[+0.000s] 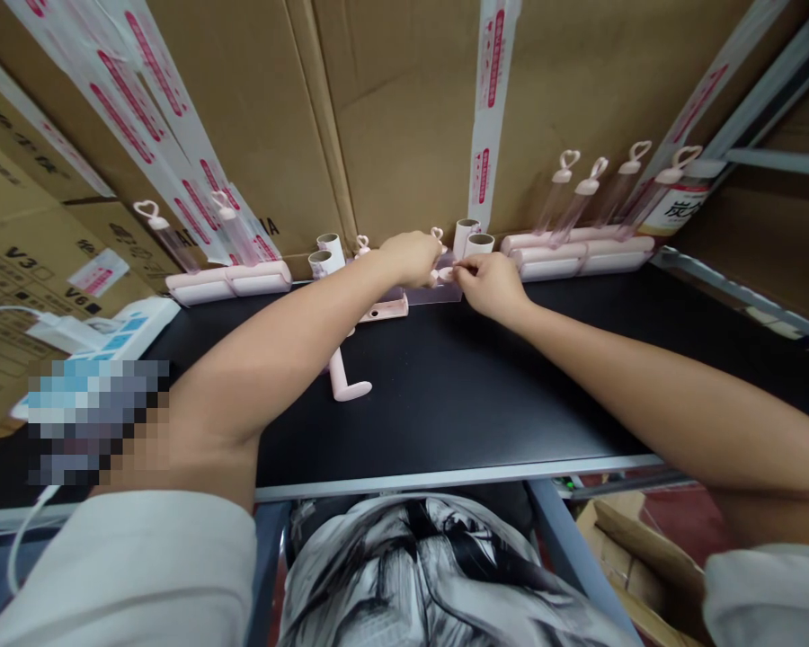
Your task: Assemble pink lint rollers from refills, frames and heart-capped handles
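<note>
So I'm watching this one from far off, and both hands are working near the back edge of the black tabletop [485, 395], close to the cardboard box wall [404, 117]. The right hand [493, 283] has its thumb and index finger nearly together, right up against some small pale-pink pieces [446, 273]. Can't tell if they're actually pinching one. The left hand [411, 258] is just beside it with its fingers curled down toward the same pieces; the fingertips are mostly hidden from me, so no clue how wide they are or whether they've got hold of anything.

Those pink bits sit in the gap between the two hands, over a clear plastic piece [432, 295]. Just left of that I've got a flat pink part with a hole [386, 311], and nearer me, an L-shaped pink part [341, 377]. Open white tubes stand at either side of the hands, one pair on the left [320, 261], another on the right [478, 243]. Farther out right, clear tubes with heart-loop caps [588, 185] rise behind pink-and-white rolls [580, 258]. A white power strip [125, 328] lies off to the left.
</note>
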